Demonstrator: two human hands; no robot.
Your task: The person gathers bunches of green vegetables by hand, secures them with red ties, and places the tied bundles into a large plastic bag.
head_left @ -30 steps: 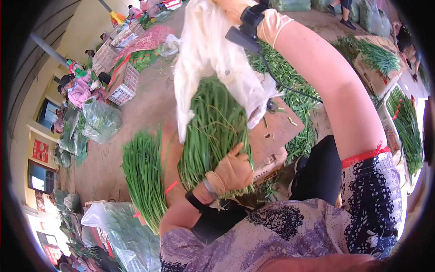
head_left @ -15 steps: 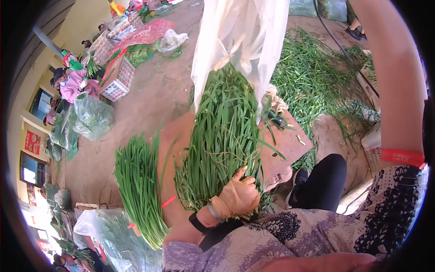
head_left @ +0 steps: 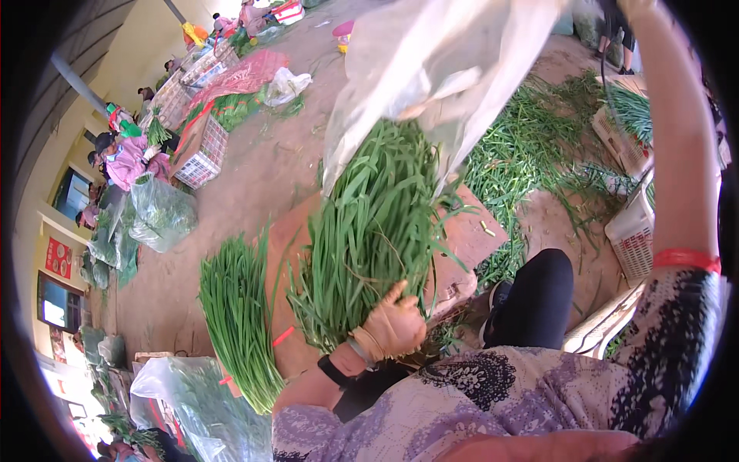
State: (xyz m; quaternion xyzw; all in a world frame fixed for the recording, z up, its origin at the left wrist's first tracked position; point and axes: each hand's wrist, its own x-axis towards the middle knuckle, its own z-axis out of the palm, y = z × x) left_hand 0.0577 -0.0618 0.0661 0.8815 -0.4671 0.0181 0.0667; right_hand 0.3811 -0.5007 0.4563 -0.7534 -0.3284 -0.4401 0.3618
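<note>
Clock directions are taken from the left hand. Between 9 and 10 o'clock, far off on the cream wall, a rectangular red poster (head_left: 58,257) carries pale print too small to read.

The left hand (head_left: 392,327), in a thin tan glove, lies back upward, one finger extended toward 1 o'clock and the others bent. Its forearm comes in from 8 o'clock, with a black wristband (head_left: 335,372) near the wrist. The right arm rises along the picture's right side, a red band (head_left: 686,260) at its sleeve's edge; the right hand (head_left: 636,6), at 1 o'clock, is blurred and cut by the top edge, so its grip and anything in it cannot be told.

The thick bunch of long, flat green leaves (head_left: 377,223) runs from under the left hand toward 12 o'clock. The hand rests on its lower end; whether the fingers close around any stalks cannot be told. A translucent whitish plastic bag (head_left: 439,69) hangs over the leaf tips.

The bunch lies on a flat reddish-brown board (head_left: 289,254). At 9 o'clock lies a second, narrower green bunch (head_left: 235,316); at 1 o'clock, loose green trimmings (head_left: 523,146) cover the floor; at 2 o'clock stands a white perforated plastic crate (head_left: 633,242).
</note>
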